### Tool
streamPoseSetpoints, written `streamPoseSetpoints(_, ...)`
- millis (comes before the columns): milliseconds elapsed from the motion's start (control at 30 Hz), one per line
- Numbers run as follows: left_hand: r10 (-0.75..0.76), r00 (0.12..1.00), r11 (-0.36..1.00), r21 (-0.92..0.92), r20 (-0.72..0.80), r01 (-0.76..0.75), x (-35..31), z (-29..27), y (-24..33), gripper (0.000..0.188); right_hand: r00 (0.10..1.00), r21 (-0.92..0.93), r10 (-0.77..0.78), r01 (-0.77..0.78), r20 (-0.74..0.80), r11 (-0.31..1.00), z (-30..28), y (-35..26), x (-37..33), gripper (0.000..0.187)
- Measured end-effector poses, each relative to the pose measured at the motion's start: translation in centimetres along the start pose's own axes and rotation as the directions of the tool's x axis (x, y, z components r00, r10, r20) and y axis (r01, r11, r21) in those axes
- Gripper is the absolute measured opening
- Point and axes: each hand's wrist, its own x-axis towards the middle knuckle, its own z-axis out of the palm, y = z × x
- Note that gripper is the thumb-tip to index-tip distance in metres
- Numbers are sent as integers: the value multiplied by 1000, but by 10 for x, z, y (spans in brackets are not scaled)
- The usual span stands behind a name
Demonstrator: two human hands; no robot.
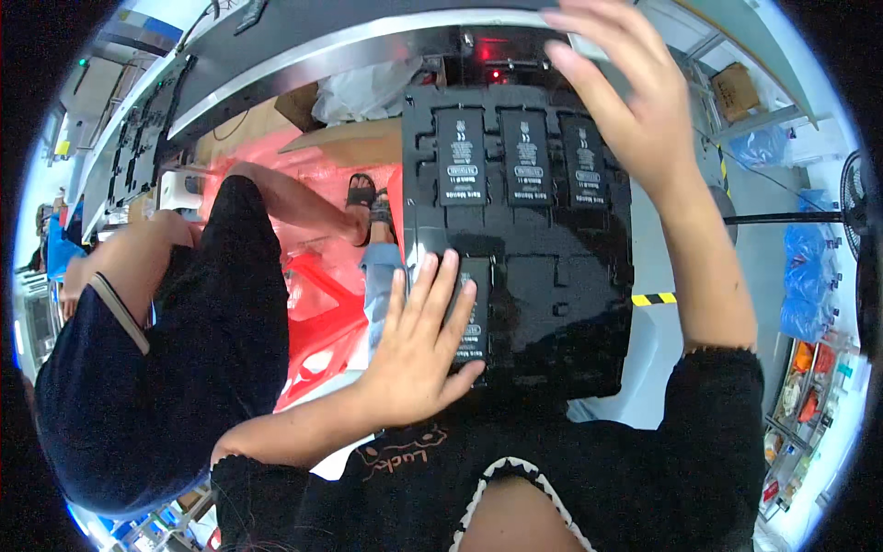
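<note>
A black moulded tray point(552, 276) lies in front of me, with pockets for flat black phone batteries. Three such batteries sit side by side in its far row: the left battery point(462, 156), the middle battery point(525, 156) and the right battery point(583, 161). My left hand point(414, 354) is at the tray's left edge, fingers stretched out and flat, partly covering another battery point(474, 317) in the near row. My right hand point(635, 101) is raised over the tray's far right corner, fingers apart. A pale patch shows between its thumb and fingers; what it is I cannot make out.
Beyond the tray, a device with a red light point(496, 74) sits under the metal bench edge point(368, 46). A co-worker's leg point(294, 198) and dark clothing point(166, 386) are close on my left, above red plastic sheeting point(317, 304). A fan point(854, 207) stands at the right.
</note>
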Motion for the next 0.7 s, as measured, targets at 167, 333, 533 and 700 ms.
streamPoseSetpoints(167,61,992,991,-114,-113,-74,-10,13,-5,79,940,-55,174,-165,294,985,83,54,105,70)
streamPoseSetpoints(333,71,984,956,-269,-166,-115,-14,22,-16,71,469,-340,431,-269,771,901,129,145,179,86)
streamPoseSetpoints(533,217,744,970,52,-632,-239,70,-67,-90,66,656,-509,419,-61,628,859,68,113,167,45)
streamPoseSetpoints(700,125,522,969,217,-844,119,227,-189,-173,80,785,166,538,-601,306,782,-3,81,112,39)
